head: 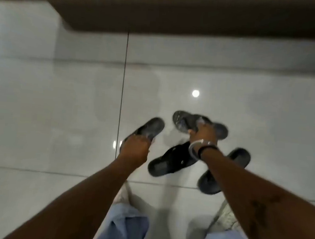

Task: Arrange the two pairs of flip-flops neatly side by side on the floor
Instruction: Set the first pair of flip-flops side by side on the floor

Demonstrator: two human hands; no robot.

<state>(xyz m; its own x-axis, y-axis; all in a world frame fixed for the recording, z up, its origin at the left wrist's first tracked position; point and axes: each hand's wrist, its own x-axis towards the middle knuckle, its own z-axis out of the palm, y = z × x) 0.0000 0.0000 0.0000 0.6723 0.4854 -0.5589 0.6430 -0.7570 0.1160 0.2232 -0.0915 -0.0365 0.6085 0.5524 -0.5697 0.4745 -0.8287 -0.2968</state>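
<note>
Several dark flip-flops are in view over a glossy pale tile floor (pixel 61 103). My left hand (pixel 135 149) grips the heel of a dusty grey flip-flop (pixel 150 128) that points up and right. My right hand (pixel 204 133), with a watch and bands at the wrist, holds a second dusty grey flip-flop (pixel 184 121) lying crosswise. Two black flip-flops lie on the floor: one (pixel 170 161) slanted between my arms, the other (pixel 222 172) partly hidden under my right forearm. The picture is blurred.
A brown wooden edge (pixel 178 18) of furniture or a skirting runs along the top. Dark tile joints (pixel 123 79) cross the floor. My legs in pale blue jeans (pixel 127 225) and light shoes (pixel 226 215) stand at the bottom. A lamp's reflection (pixel 195 93) shines on the tiles.
</note>
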